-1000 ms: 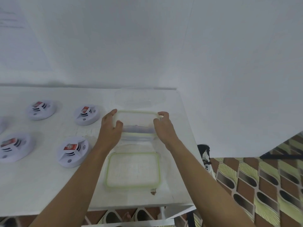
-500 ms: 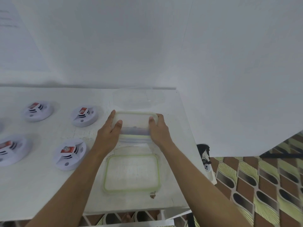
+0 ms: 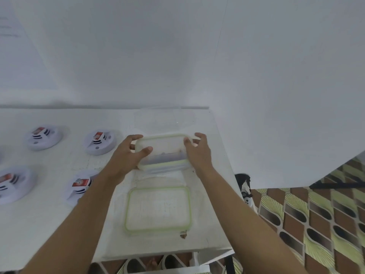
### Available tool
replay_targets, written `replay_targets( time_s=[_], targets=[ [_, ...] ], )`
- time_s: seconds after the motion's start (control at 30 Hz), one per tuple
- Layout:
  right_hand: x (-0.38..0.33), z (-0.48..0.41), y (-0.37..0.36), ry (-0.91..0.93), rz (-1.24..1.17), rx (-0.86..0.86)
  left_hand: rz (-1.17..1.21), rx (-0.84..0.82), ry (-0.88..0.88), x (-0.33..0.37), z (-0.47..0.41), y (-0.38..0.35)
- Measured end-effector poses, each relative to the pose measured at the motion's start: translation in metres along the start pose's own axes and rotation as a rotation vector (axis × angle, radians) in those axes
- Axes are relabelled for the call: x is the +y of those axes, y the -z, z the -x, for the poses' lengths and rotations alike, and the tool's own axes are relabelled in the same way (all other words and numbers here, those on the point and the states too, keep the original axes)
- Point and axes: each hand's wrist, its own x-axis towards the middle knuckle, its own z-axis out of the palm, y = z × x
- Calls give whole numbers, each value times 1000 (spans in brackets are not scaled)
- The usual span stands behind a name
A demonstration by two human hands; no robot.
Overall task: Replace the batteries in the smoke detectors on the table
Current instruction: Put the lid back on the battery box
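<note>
Fingers (image 3: pixel 136 137) of the left hand (image 3: pixel 126 157) curl round the far left corner of a clear plastic container (image 3: pixel 164 153), with the thumb lying across its top. The right hand (image 3: pixel 197 155) grasps the opposite end, thumb against the right edge and the other fingers bent just beyond the corner. We see the container held between both hands over the right part of the white surface (image 3: pixel 49 224). It has a pale green rim, and something dark shows dimly through its wall (we cannot tell what).

Just in front of it, a separate clear lid (image 3: pixel 158 208) with the same green rim lies flat on the surface, apart from both hands.

To the left of the hands, four white round smoke detectors (image 3: pixel 99 142) sit on the surface in two rows, none of them touched. Each carries a red-and-white label or block on top, and we cannot read any writing on them. The nearest detector (image 3: pixel 81 186) is partly hidden behind the left forearm.

On the white wall at upper left hangs a sheet of paper (image 3: pixel 7 26) whose lines are too faint to read. Brown and yellow-green patterned floor (image 3: pixel 316 214) shows at lower right
</note>
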Motion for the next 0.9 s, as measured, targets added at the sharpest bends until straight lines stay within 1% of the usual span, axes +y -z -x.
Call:
replay_targets(
  time_s=[0.07,0.13,0.2,0.27,0.37,0.43,0.5,0.57,0.67,0.9],
  targets=[
    [3,0,5,-64,-128,114,2,57,15,4,3,-13],
    [6,1,8,-126,-224,153,-22,113,17,5,5,-28],
    [9,1,11,-136,-255,158,-158,140,-46,5,3,-41],
    [10,-1,12,-122,-246,133,-355,100,-124,9,-2,-49],
    [10,-9,13,-64,-191,108,-622,-29,-186,21,-10,-55],
    [9,-15,14,-26,-123,96,-757,-122,-216,27,-16,-55],
    [8,-20,15,-3,-56,71,-753,-205,-222,29,-20,-52],
    [5,-24,14,8,1,47,-675,-253,-197,27,-22,-49],
    [5,-27,12,8,18,62,-567,-264,-179,22,-23,-46],
    [7,-30,7,46,78,97,-437,-277,-156,19,-24,-45]
  ],
)
